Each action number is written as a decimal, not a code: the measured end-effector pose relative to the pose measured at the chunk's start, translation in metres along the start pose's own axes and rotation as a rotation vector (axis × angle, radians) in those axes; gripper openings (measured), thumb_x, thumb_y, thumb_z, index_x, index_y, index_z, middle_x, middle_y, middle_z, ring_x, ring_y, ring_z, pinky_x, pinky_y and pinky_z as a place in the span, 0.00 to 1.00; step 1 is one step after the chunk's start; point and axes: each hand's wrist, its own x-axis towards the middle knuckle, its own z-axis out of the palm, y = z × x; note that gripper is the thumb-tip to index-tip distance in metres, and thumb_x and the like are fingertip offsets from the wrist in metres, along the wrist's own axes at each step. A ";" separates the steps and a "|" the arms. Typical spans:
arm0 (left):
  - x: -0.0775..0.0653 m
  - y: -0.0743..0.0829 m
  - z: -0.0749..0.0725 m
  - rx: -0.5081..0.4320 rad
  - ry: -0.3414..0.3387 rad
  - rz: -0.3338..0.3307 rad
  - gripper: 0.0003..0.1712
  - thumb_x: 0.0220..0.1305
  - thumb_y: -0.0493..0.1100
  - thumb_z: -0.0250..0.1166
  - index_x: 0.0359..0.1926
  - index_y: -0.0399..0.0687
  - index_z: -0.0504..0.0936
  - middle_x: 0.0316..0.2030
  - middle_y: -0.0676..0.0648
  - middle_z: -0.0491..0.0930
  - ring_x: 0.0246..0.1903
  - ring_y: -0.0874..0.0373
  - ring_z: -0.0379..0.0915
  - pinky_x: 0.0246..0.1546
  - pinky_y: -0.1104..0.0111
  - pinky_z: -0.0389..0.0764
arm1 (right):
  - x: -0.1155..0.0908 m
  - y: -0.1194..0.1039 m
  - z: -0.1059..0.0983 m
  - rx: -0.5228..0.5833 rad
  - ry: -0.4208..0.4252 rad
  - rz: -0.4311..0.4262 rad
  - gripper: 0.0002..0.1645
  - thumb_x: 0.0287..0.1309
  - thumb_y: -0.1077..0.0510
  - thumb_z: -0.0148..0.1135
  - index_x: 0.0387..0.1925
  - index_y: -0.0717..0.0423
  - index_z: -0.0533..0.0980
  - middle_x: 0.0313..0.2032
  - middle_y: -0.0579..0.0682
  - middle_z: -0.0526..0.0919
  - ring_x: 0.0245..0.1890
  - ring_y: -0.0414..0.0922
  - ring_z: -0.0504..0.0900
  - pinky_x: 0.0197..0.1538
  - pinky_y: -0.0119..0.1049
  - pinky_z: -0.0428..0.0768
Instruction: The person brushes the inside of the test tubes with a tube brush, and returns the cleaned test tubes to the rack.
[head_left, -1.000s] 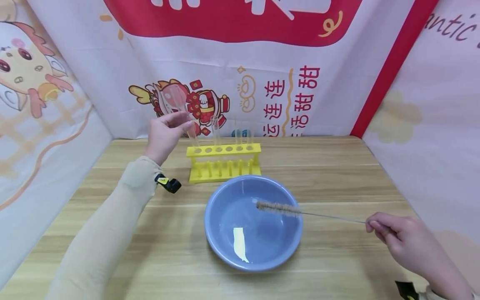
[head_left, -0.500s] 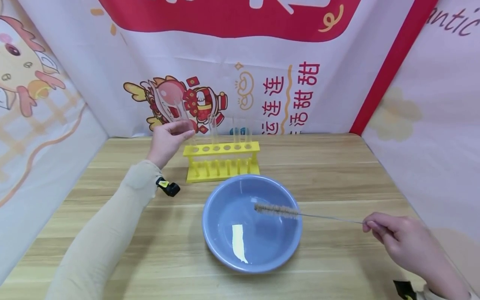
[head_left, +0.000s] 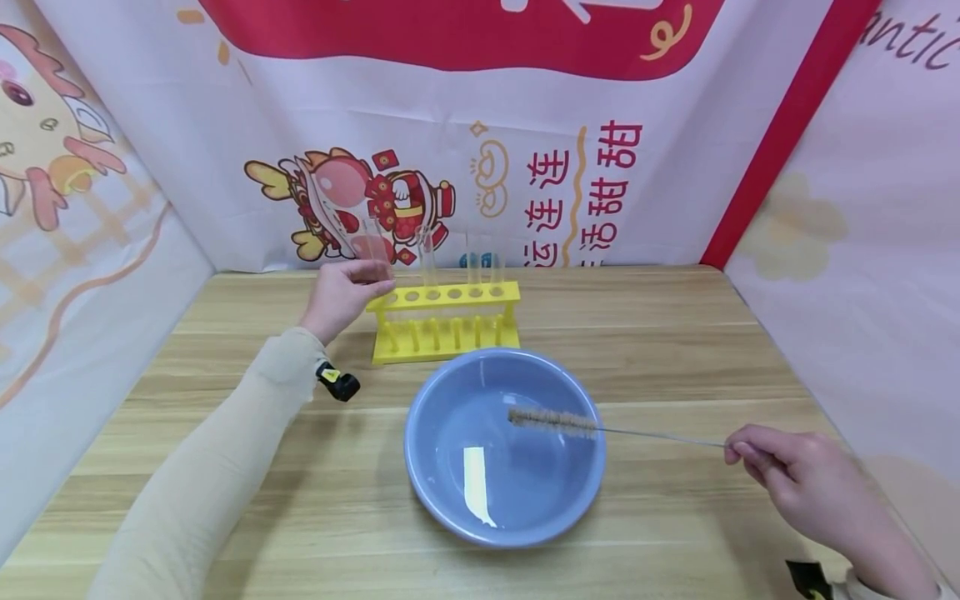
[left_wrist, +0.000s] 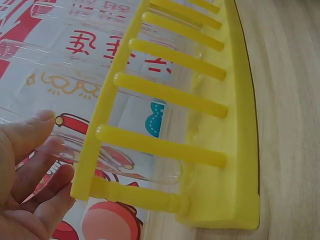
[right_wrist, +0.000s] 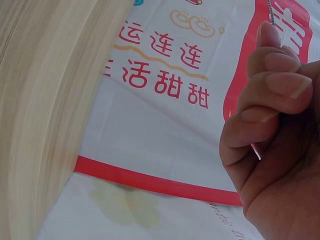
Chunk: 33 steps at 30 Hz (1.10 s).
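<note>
My left hand (head_left: pixel 345 296) pinches a clear glass test tube (head_left: pixel 377 242) at the left end of the yellow test tube rack (head_left: pixel 408 354). In the left wrist view, the tube's rounded bottom (left_wrist: pixel 170 171) sits below the top bar, close to the base, with thumb and fingers around its upper part. Three other tubes stand in the rack, one near the middle (head_left: pixel 427 258) and two at the right. My right hand (head_left: pixel 806 479) grips the wire handle of a test tube brush (head_left: pixel 555 420). Its bristles hang over the blue basin (head_left: pixel 442 442).
The basin stands in front of the rack on the wooden table (head_left: pixel 660 333), with a bright reflection inside it. A printed cloth (head_left: pixel 660 192) hangs behind the table, and other cloths close off both sides.
My left hand has come down with the test tube, lowering it into the rack's left end; the tube now stands more upright. My right hand and the brush have hardly moved.
</note>
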 end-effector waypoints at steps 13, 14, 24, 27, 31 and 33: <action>0.001 -0.006 0.000 0.121 -0.083 -0.029 0.20 0.60 0.48 0.73 0.53 0.50 0.84 0.49 0.48 0.83 0.49 0.53 0.77 0.52 0.58 0.81 | 0.000 -0.003 0.003 0.048 -0.008 -0.007 0.27 0.46 0.81 0.64 0.29 0.44 0.78 0.20 0.27 0.69 0.18 0.23 0.63 0.20 0.17 0.63; 0.000 -0.006 0.000 0.122 -0.088 -0.027 0.20 0.60 0.47 0.73 0.53 0.50 0.84 0.49 0.48 0.83 0.49 0.53 0.77 0.52 0.58 0.80 | 0.000 -0.003 0.004 0.050 -0.014 -0.005 0.27 0.46 0.81 0.64 0.29 0.43 0.78 0.20 0.27 0.69 0.18 0.23 0.63 0.20 0.18 0.63; -0.014 0.008 -0.012 0.286 -0.061 0.013 0.36 0.61 0.53 0.72 0.67 0.48 0.72 0.62 0.44 0.74 0.61 0.45 0.67 0.60 0.50 0.73 | 0.001 -0.003 0.006 0.054 0.010 -0.029 0.25 0.46 0.80 0.64 0.30 0.45 0.79 0.19 0.27 0.66 0.18 0.22 0.61 0.22 0.18 0.62; -0.028 0.025 -0.021 0.391 0.048 0.102 0.30 0.63 0.52 0.70 0.63 0.45 0.76 0.57 0.42 0.78 0.54 0.45 0.71 0.54 0.51 0.76 | 0.004 -0.005 0.007 0.039 0.025 -0.033 0.25 0.44 0.80 0.64 0.30 0.45 0.80 0.20 0.28 0.67 0.18 0.22 0.62 0.23 0.18 0.63; -0.049 0.050 -0.023 0.472 0.124 0.231 0.20 0.67 0.50 0.66 0.53 0.43 0.83 0.46 0.43 0.83 0.41 0.49 0.76 0.41 0.56 0.79 | 0.007 -0.008 0.009 0.018 0.050 -0.019 0.25 0.41 0.80 0.64 0.29 0.46 0.80 0.20 0.28 0.69 0.18 0.23 0.63 0.22 0.19 0.63; -0.056 0.060 -0.019 0.466 0.079 0.285 0.19 0.69 0.50 0.65 0.52 0.43 0.84 0.45 0.44 0.84 0.38 0.51 0.77 0.38 0.59 0.80 | 0.009 -0.010 0.011 0.002 0.066 -0.017 0.24 0.41 0.80 0.64 0.29 0.47 0.81 0.19 0.28 0.70 0.18 0.24 0.63 0.21 0.20 0.63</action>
